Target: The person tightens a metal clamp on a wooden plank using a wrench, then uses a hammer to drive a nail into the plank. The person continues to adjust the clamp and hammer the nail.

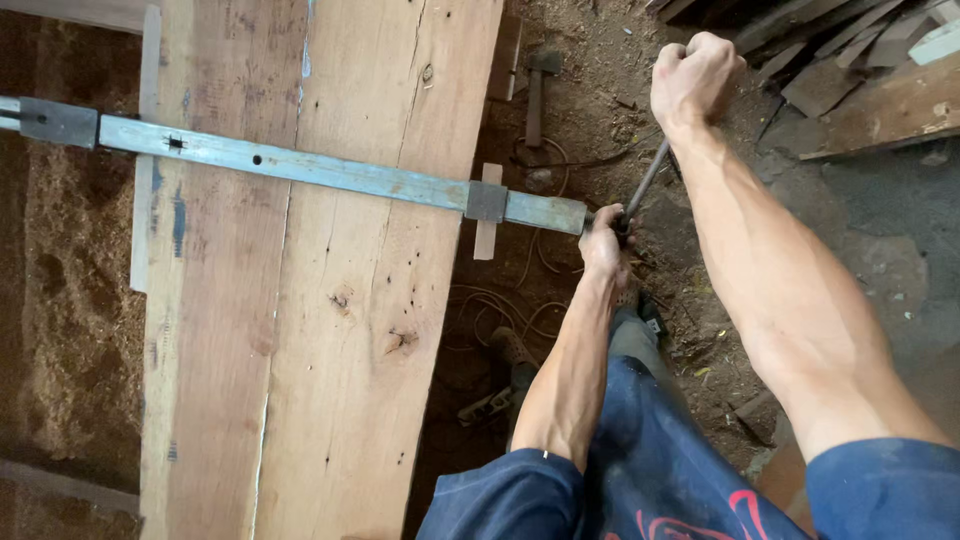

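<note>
Sawdust-strewn dirt floor [600, 90] below. Long grey-blue metal bar clamp [300, 165] across pale wooden boards [330, 300], left of both hands. Left hand [603, 245] closed around clamp's end; right hand [695, 75] fisted on thin steel handle [648, 180].

A dirt floor [880, 240] strewn with sawdust and wood chips lies under soft daylight. A hatchet [537, 85] lies on it, with tangled cords [500, 310] near it toward the viewer and a pile of scrap boards [850, 60] well off to its right. Far to the hatchet's left, loose sawdust [70, 300] is heaped.
</note>
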